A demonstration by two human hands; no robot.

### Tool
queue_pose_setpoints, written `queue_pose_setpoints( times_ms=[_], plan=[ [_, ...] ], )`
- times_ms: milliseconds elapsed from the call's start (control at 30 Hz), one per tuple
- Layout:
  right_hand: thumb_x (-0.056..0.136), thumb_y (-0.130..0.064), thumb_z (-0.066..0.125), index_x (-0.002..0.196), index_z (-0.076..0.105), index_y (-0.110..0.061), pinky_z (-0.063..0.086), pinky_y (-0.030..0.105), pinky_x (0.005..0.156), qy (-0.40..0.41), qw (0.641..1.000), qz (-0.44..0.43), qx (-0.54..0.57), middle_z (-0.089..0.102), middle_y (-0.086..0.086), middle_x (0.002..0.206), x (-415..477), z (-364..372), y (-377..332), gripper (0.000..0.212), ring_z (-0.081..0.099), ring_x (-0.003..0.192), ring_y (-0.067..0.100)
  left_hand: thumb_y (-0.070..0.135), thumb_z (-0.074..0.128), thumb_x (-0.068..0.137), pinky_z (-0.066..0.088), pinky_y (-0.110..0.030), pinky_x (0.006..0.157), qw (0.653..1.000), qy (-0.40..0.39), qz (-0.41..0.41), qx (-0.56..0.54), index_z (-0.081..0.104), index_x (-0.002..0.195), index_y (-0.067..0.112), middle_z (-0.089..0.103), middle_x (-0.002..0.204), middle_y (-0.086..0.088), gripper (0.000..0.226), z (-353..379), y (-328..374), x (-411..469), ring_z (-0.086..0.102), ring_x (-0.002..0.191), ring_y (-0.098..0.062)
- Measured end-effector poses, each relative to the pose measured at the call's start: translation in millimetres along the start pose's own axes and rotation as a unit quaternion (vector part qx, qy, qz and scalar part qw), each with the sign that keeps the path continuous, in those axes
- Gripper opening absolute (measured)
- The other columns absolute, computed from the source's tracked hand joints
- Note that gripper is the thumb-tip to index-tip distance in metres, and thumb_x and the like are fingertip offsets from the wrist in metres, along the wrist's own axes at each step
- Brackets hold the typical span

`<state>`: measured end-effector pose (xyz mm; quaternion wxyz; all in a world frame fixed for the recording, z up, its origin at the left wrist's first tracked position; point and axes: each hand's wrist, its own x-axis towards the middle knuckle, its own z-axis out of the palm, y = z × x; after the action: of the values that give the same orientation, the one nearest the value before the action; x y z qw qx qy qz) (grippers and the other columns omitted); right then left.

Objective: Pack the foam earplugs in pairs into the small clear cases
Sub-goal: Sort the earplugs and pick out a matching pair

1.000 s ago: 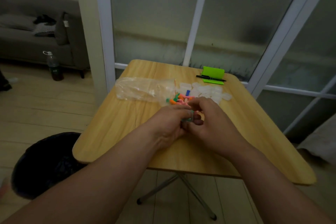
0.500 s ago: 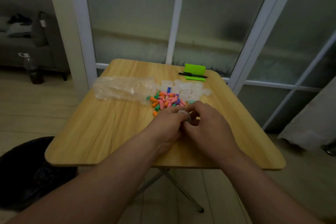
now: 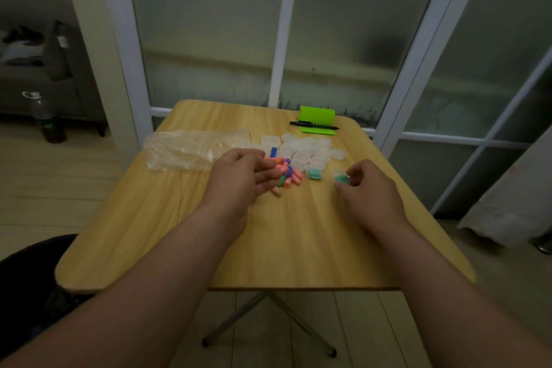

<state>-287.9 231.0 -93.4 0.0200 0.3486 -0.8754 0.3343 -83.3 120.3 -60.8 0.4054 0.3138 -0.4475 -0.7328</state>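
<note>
The right hand (image 3: 369,190) pinched a small clear plastic case of teal earplugs (image 3: 342,179), right of the colourful foam earplug pile (image 3: 289,175) mid-table; the left hand (image 3: 239,178) hovered there, fingers loosely spread.

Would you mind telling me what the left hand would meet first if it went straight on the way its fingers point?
Probably the loose earplugs ahead of the left hand, then a teal-filled case; its height above them is unclear.
</note>
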Motion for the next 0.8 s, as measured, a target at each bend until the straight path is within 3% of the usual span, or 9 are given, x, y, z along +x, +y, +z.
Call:
queue_pose_setpoints(
  times_ms=[100, 333, 567, 700, 800],
  plan=[
    [0.095, -0.039, 0.074, 0.116, 0.061, -0.032, 0.057, 0.039, 0.08, 0.009, 1.0, 0.006, -0.009, 0.068, -0.008, 0.112, 12, 12, -1, 0.026, 0.064, 0.099, 0.015, 0.005, 0.05, 0.106, 0.064, -0.029, 0.066, 1.0, 0.008, 0.006, -0.005, 0.062, 0.116, -0.003, 0.075, 0.081, -0.01, 0.018, -3, 2, 5, 0.077, 0.068, -0.017],
    [0.094, -0.04, 0.075, 0.11, 0.062, -0.032, 0.044, 0.031, 0.064, 0.023, 0.999, -0.003, -0.04, 0.066, -0.009, 0.102, 22, 29, -6, 0.022, 0.06, 0.089, 0.014, 0.007, 0.052, 0.105, 0.064, -0.034, 0.074, 0.999, 0.023, 0.038, 0.004, 0.064, 0.113, 0.001, 0.073, 0.095, -0.018, 0.016, -8, 7, 14, 0.075, 0.073, -0.017],
    [0.093, -0.044, 0.075, 0.115, 0.063, -0.029, 0.055, 0.037, 0.077, 0.019, 1.0, 0.0, -0.015, 0.068, -0.008, 0.109, 21, 30, -6, 0.029, 0.064, 0.1, 0.017, 0.006, 0.052, 0.104, 0.06, -0.027, 0.065, 0.999, 0.018, 0.044, -0.014, 0.065, 0.112, 0.002, 0.072, 0.098, -0.02, 0.015, -11, 9, 17, 0.076, 0.073, -0.017],
    [0.095, -0.046, 0.071, 0.123, 0.063, -0.027, 0.056, 0.04, 0.086, 0.016, 1.0, 0.002, 0.003, 0.068, -0.005, 0.12, 23, 28, -9, 0.034, 0.064, 0.11, 0.018, 0.007, 0.053, 0.104, 0.062, -0.03, 0.069, 0.999, 0.015, 0.049, -0.014, 0.066, 0.112, 0.002, 0.074, 0.097, -0.018, 0.016, -10, 9, 18, 0.076, 0.075, -0.02],
    [0.098, -0.039, 0.068, 0.125, 0.066, -0.025, 0.056, 0.04, 0.086, 0.041, 0.998, -0.044, -0.022, 0.069, -0.001, 0.122, 33, 26, -15, 0.03, 0.063, 0.112, 0.021, 0.007, 0.053, 0.104, 0.062, -0.03, 0.066, 0.998, 0.011, 0.043, -0.033, 0.065, 0.112, 0.001, 0.073, 0.093, -0.017, 0.015, -8, 11, 20, 0.075, 0.073, -0.02]
  ],
)
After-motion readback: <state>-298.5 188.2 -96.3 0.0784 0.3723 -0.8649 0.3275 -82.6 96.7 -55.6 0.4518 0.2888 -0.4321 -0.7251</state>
